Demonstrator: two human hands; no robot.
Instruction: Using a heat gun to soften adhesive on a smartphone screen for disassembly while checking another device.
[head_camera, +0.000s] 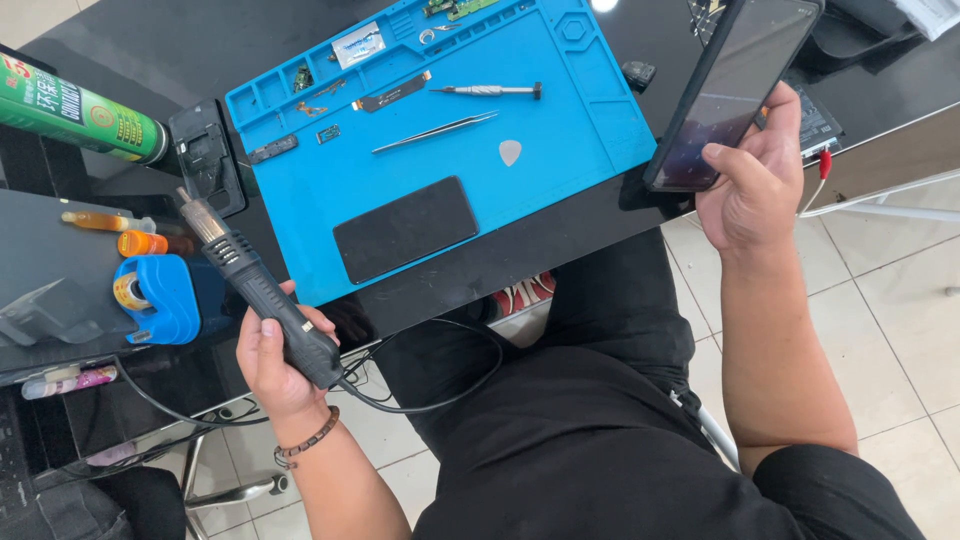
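1. Far left of frame: green spray can (80, 112) lying on the dark table (560, 235), amber bottles (140, 242) and a blue tape holder (160, 297) below it.
2. Lower left: my left hand (275, 365), grip wrapped shut round the handle of the black hot-air gun (262, 290). Nozzle points to upper left; cord trails off the butt. Stiff, moderately weighty by the look; hold well back from the metal tip.
3. Centre: blue work mat (560, 130) carrying tweezers (435, 131), screwdriver (490, 90), grey pick (510, 152), dark panel (405, 229).
4. Upper right: my right hand (750, 180), grip closed on the phone (735, 85), held tilted above the table edge. Glass looks slick and fragile; pinch by the side edges.
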